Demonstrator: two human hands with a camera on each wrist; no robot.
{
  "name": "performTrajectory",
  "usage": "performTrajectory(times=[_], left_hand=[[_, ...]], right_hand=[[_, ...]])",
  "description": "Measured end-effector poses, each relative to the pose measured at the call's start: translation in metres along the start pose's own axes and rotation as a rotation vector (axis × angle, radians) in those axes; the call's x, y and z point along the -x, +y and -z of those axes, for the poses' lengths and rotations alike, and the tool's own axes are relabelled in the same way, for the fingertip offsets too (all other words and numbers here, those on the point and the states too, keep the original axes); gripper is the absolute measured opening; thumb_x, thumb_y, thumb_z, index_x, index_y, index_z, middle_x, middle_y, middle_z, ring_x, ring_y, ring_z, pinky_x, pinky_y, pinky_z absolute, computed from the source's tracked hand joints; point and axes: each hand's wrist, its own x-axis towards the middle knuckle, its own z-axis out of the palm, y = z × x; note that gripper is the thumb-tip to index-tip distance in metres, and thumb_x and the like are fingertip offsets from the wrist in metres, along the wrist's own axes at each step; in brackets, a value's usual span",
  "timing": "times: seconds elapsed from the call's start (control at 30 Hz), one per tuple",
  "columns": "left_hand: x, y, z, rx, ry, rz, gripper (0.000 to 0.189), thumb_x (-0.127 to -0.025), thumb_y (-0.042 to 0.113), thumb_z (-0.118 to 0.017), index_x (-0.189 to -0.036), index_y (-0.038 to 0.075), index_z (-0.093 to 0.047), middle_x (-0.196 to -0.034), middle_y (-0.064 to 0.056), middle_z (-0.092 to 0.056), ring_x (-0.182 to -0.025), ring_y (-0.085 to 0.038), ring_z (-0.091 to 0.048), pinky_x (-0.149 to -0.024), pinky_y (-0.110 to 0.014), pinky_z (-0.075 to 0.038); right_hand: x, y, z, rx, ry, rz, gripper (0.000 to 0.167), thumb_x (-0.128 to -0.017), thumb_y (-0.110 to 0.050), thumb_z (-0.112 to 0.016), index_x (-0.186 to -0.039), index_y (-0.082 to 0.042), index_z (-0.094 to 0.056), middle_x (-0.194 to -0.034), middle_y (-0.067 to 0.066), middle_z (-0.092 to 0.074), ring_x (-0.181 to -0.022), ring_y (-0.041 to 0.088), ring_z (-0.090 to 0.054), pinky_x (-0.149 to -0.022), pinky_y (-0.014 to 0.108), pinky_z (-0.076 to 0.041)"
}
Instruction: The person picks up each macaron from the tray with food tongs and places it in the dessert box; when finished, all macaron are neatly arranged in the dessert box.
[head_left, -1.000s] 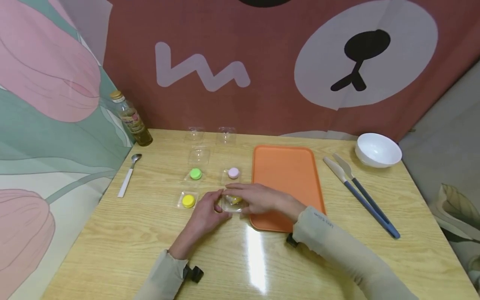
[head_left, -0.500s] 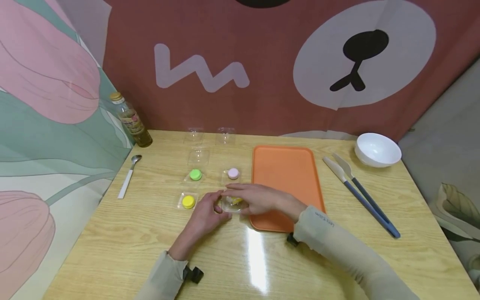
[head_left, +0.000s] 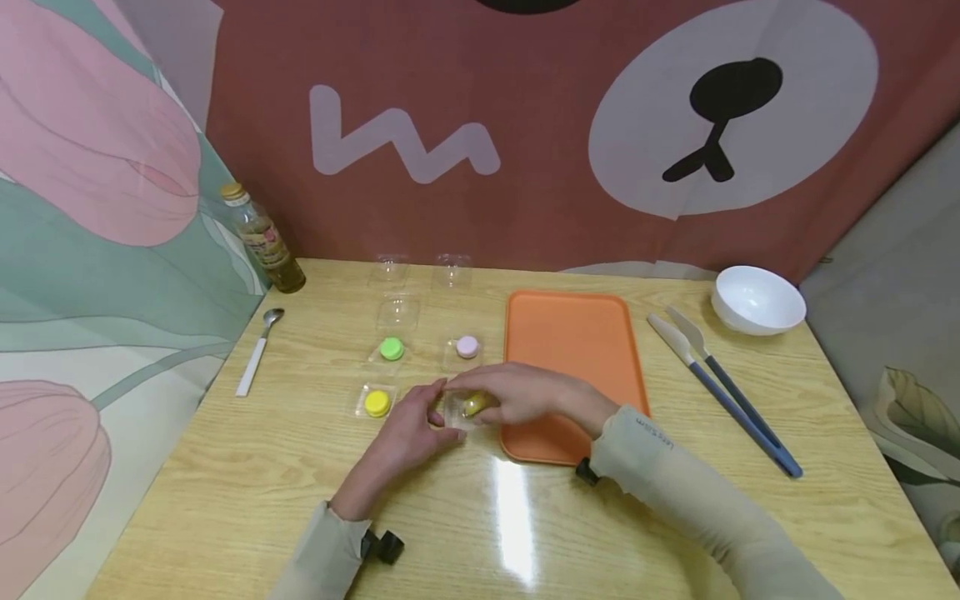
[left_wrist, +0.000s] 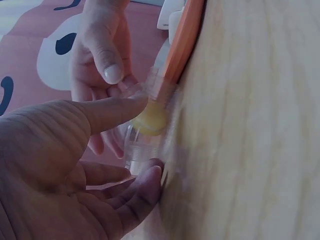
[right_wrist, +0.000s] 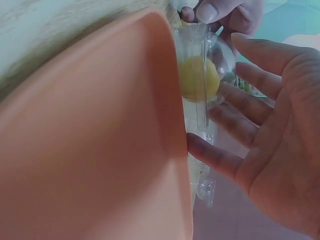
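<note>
A small clear plastic box (head_left: 456,410) with a domed lid stands on the table, holding a yellow macaron-like round piece (right_wrist: 199,79). My left hand (head_left: 410,429) grips the box from the left; in the left wrist view its thumb lies on the upper part, its fingers at the lower edge. From the right, my right hand (head_left: 517,393) reaches over the box, fingers spread and loosely extended, fingertips at the dome in the right wrist view. Beside them, a yellow piece (head_left: 377,403), a green piece (head_left: 392,348) and a pink piece (head_left: 467,347) sit on clear bases.
Right of the box lies an orange tray (head_left: 570,333). Clear plastic lids (head_left: 398,311) stand behind the pieces. A bottle (head_left: 270,248) and a spoon (head_left: 258,352) are at left; tongs (head_left: 731,392) and a white bowl (head_left: 757,300) at right.
My right hand has shifted slightly and its thumb has drawn up off the box's front, so more of the yellow piece shows. My left hand has barely moved.
</note>
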Motion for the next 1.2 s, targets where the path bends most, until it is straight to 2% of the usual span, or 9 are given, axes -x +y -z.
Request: performTrajectory(times=[0.23, 0.33, 0.43, 0.63, 0.73, 0.83, 0.97, 1.1, 1.2], left_hand=[[0.002, -0.002, 0.005, 0.008, -0.020, 0.003, 0.092, -0.076, 0.023, -0.089, -0.153, 0.004, -0.043, -0.122, -0.010, -0.062, -0.080, -0.012, -0.059, -0.074, -0.030, -0.050], [0.004, 0.000, 0.008, 0.001, -0.019, 0.000, 0.089, -0.080, 0.027, -0.087, -0.153, 0.004, -0.042, -0.130, -0.011, -0.062, -0.087, -0.013, -0.063, -0.078, -0.032, -0.053], [0.004, 0.003, 0.014, -0.002, -0.006, -0.013, 0.086, -0.083, 0.031, -0.083, -0.153, 0.003, -0.042, -0.131, -0.012, -0.064, -0.095, -0.017, -0.065, -0.082, -0.035, -0.055], [-0.002, 0.009, 0.025, -0.017, 0.045, -0.035, 0.082, -0.088, 0.036, -0.079, -0.153, 0.002, -0.041, -0.125, -0.017, -0.067, -0.107, -0.028, -0.066, -0.091, -0.045, -0.055], [-0.007, 0.011, 0.027, -0.009, 0.063, -0.024, 0.081, -0.089, 0.037, -0.077, -0.154, 0.004, -0.042, -0.134, -0.021, -0.064, -0.117, -0.032, -0.066, -0.096, -0.048, -0.055], [-0.011, 0.011, 0.027, -0.002, 0.060, -0.019, 0.081, -0.090, 0.038, -0.076, -0.154, 0.003, -0.040, -0.125, -0.020, -0.068, -0.111, -0.030, -0.065, -0.092, -0.046, -0.055], [-0.013, 0.011, 0.025, 0.001, 0.065, -0.017, 0.080, -0.090, 0.037, -0.076, -0.154, 0.003, -0.041, -0.118, -0.019, -0.068, -0.106, -0.028, -0.063, -0.090, -0.045, -0.054], [-0.015, 0.011, 0.026, 0.001, 0.056, -0.005, 0.079, -0.092, 0.037, -0.074, -0.155, 0.004, -0.040, -0.124, -0.020, -0.067, -0.112, -0.029, -0.064, -0.095, -0.047, -0.054], [-0.016, 0.013, 0.027, 0.008, 0.051, 0.003, 0.078, -0.093, 0.038, -0.073, -0.155, 0.004, -0.039, -0.126, -0.021, -0.067, -0.116, -0.030, -0.064, -0.098, -0.048, -0.053]], right_hand=[[0.001, 0.000, 0.009, -0.023, -0.003, -0.016, 0.055, -0.101, -0.032, -0.063, -0.153, -0.028, -0.046, -0.154, -0.011, -0.049, -0.140, 0.014, -0.049, -0.114, 0.041, -0.042], [0.000, 0.004, 0.021, -0.133, 0.040, -0.037, 0.050, -0.103, -0.032, -0.060, -0.151, -0.025, -0.050, -0.152, -0.006, -0.053, -0.135, 0.018, -0.055, -0.109, 0.042, -0.047], [-0.003, 0.012, 0.034, -0.256, 0.134, -0.066, 0.043, -0.104, -0.030, -0.058, -0.146, -0.022, -0.055, -0.143, 0.001, -0.062, -0.124, 0.020, -0.064, -0.102, 0.042, -0.052], [-0.023, 0.035, 0.052, -0.434, 0.328, -0.240, 0.034, -0.106, -0.030, -0.054, -0.137, -0.021, -0.063, -0.132, 0.008, -0.068, -0.116, 0.026, -0.068, -0.098, 0.045, -0.054], [-0.035, 0.047, 0.057, -0.560, 0.394, -0.345, 0.034, -0.107, -0.026, -0.052, -0.137, -0.013, -0.062, -0.131, 0.017, -0.067, -0.114, 0.035, -0.067, -0.098, 0.049, -0.055], [-0.047, 0.058, 0.062, -0.688, 0.450, -0.435, 0.037, -0.107, -0.023, -0.051, -0.139, -0.005, -0.059, -0.132, 0.024, -0.064, -0.117, 0.040, -0.065, -0.099, 0.052, -0.053], [-0.062, 0.073, 0.064, -0.830, 0.477, -0.521, 0.043, -0.107, -0.021, -0.049, -0.144, 0.001, -0.053, -0.136, 0.027, -0.060, -0.122, 0.040, -0.062, -0.103, 0.051, -0.051], [-0.078, 0.082, 0.064, -0.948, 0.497, -0.596, 0.046, -0.106, -0.017, -0.047, -0.146, 0.005, -0.047, -0.140, 0.029, -0.057, -0.127, 0.040, -0.059, -0.107, 0.047, -0.049], [-0.088, 0.086, 0.064, -0.984, 0.542, -0.635, 0.045, -0.105, -0.014, -0.047, -0.145, 0.007, -0.049, -0.138, 0.029, -0.059, -0.125, 0.040, -0.060, -0.106, 0.046, -0.050]])
